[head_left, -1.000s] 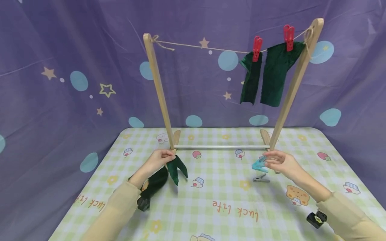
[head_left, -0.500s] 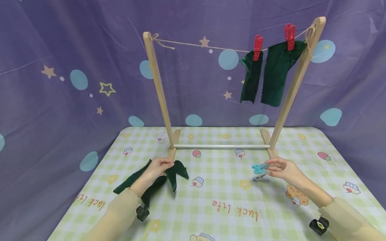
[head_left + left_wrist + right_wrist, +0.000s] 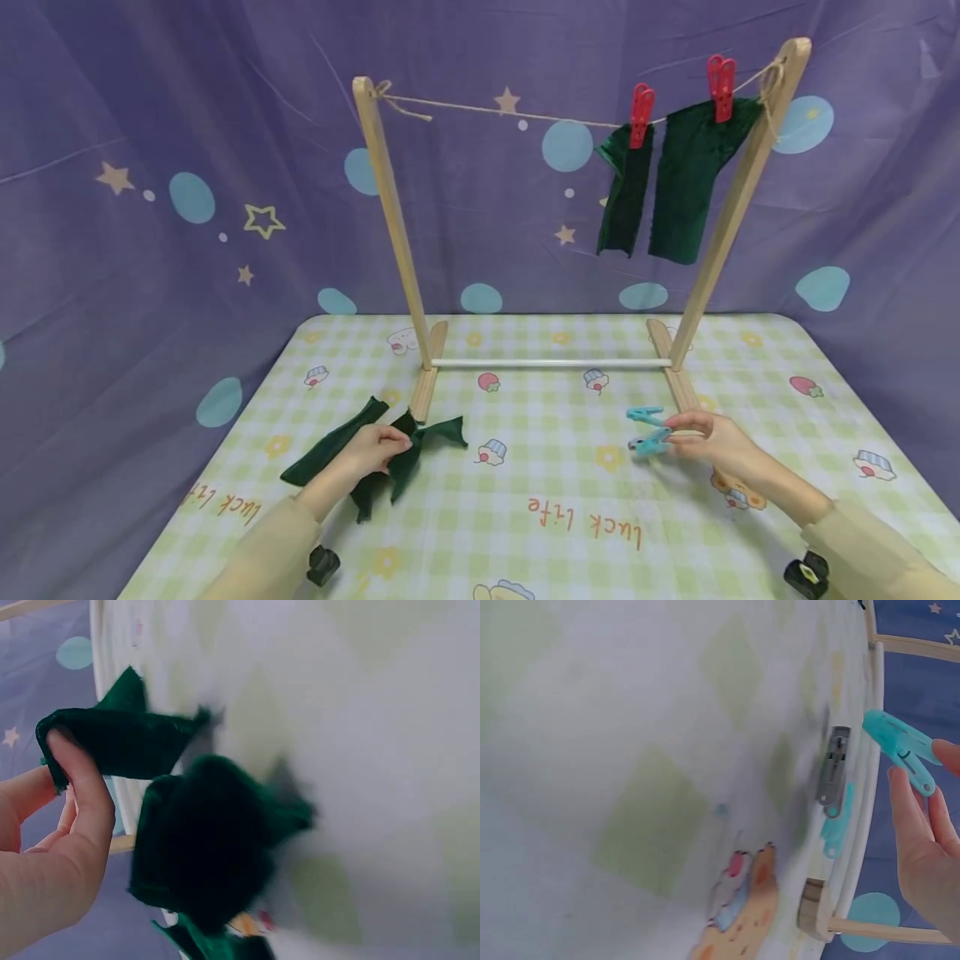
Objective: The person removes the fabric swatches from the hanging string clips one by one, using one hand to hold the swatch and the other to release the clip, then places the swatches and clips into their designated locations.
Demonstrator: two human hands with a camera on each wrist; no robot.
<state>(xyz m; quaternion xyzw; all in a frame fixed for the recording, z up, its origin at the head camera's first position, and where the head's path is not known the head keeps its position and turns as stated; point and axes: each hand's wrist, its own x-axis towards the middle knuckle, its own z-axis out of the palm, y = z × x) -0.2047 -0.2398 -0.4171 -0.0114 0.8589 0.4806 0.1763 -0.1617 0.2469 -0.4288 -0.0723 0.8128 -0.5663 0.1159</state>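
In the head view my left hand (image 3: pixel 371 452) pinches a small dark green doll garment (image 3: pixel 407 468) low over the table's left side. Its pointed ends hang down; the left wrist view shows the garment (image 3: pixel 112 739) folded over the fingertips. Beneath and beside it lie more dark green cloth pieces (image 3: pixel 330 450), partly hidden by the hand and forearm. My right hand (image 3: pixel 722 443) pinches a teal clothespin (image 3: pixel 900 742) between thumb and fingers. On the table near it lie a grey clothespin (image 3: pixel 835 771) and a second teal clothespin (image 3: pixel 643 413).
A wooden rack (image 3: pixel 393 217) with a white crossbar (image 3: pixel 551 363) stands at the back. Red clothespins (image 3: pixel 641 115) hold two green garments (image 3: pixel 686 183) on its string (image 3: pixel 487 107), at the right. A checked cloth (image 3: pixel 555 475) covers the table.
My left hand has come nearer and left with the green garment, down to the other pieces. The right hand has lowered with its teal clothespin, and the second teal one now shows behind.
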